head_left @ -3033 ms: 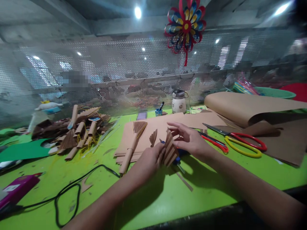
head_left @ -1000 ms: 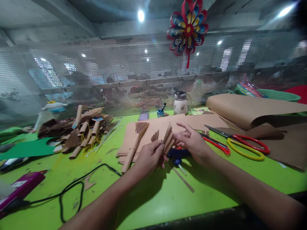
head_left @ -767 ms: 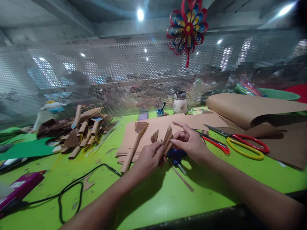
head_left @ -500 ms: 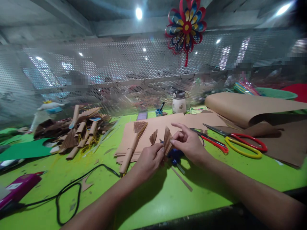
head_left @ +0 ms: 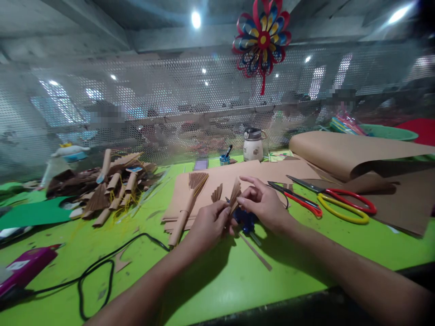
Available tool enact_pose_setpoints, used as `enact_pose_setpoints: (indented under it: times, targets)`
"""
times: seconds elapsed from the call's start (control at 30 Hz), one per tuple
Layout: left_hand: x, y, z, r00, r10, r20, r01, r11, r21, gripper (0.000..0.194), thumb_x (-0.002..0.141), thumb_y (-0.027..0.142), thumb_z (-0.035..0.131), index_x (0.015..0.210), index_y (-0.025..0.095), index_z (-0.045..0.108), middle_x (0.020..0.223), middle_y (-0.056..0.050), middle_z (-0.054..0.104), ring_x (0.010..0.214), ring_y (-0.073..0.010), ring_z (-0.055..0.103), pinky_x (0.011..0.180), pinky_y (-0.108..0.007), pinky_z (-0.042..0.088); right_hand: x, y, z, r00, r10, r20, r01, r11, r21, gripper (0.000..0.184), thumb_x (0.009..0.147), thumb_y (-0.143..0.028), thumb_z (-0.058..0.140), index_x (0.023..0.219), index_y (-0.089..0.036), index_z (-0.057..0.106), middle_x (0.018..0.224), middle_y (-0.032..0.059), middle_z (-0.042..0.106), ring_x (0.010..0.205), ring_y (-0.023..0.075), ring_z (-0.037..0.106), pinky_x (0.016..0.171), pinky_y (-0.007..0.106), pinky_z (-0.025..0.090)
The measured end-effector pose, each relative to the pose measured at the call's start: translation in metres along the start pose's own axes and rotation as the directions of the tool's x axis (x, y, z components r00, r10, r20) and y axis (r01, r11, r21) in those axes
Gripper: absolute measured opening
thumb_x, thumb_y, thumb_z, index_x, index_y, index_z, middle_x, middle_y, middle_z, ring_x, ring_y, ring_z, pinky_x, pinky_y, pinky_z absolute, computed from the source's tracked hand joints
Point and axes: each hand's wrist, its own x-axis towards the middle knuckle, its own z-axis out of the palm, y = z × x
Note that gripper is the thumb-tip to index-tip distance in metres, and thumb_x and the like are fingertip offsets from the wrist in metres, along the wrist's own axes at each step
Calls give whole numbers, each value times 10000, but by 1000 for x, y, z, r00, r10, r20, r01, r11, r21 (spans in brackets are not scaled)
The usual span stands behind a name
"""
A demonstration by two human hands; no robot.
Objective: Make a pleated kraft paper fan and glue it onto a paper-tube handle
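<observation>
Pleats that stand fanned out wide between the hands three seconds ago are now drawn together, so the folded paper (head_left: 235,192) shows as a narrow upright wedge. It stands in the air above the near side of the counter (head_left: 210,299), its base in the left hand (head_left: 209,224). That hand is closed, thumb and index finger pinching the bottom of the pleats, the other fingers tucked beneath. At the wedge's right edge, the right hand (head_left: 265,206) is half curled: its thumb touches the paper and its index finger is raised and bent. Whether it pinches the edge or only rests against it, I cannot tell. Earlier its fingers are more spread and farther from the pleats. More of the blue tool (head_left: 246,220) shows behind and below the hands than at that time, and the blade of the red-handled cutter (head_left: 299,201) now comes clear of the right hand. A small fan (head_left: 216,194) stays just beyond the left hand, over the sheets (head_left: 224,174), with the rolled piece (head_left: 183,215) to its left. Beyond the cutter lie the scissors (head_left: 346,201), unmoved, and a strip (head_left: 255,252) lies nearer the person.
</observation>
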Motion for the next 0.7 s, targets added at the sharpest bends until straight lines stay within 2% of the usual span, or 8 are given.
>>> enact_pose_setpoints:
  times: [0.13, 0.33, 0.57, 0.7]
  targets:
    - [0, -1, 0, 999, 25, -43, -22, 998, 64, 299, 910, 380, 396, 862, 144, 573, 740, -54, 652, 529, -117, 575, 468, -215, 418, 0, -2, 1, 999, 25, 23, -26, 999, 45, 605, 711, -195, 663, 1267, -148, 428, 669, -44, 584, 618, 119, 543, 613, 265, 440]
    - [-1, -2, 2, 997, 47, -60, -44, 997, 57, 293, 907, 370, 400, 867, 144, 581, 710, -49, 633, 579, -140, 597, 492, -221, 431, -2, -5, 1, 998, 66, 17, -68, 992, 110, 607, 690, -219, 688, 1242, -173, 437, 667, -52, 597, 579, 116, 561, 600, 284, 473]
    - [-5, 4, 2, 994, 104, -36, -96, 979, 182, 307, 924, 340, 358, 911, 156, 603, 730, -52, 643, 596, -137, 569, 552, -231, 438, -1, -3, 2, 1000, 19, -5, -18, 993, 115, 596, 686, -204, 686, 1231, -156, 451, 638, -58, 589, 585, 116, 556, 596, 272, 451]
    - [-5, 6, 2, 990, 133, -55, -118, 967, 227, 293, 906, 364, 415, 945, 153, 615, 760, -63, 649, 620, -147, 568, 568, -238, 432, -1, -4, 2, 1000, 27, -7, -26, 994, 110, 590, 697, -207, 678, 1239, -158, 451, 658, -51, 595, 591, 114, 553, 608, 271, 452]
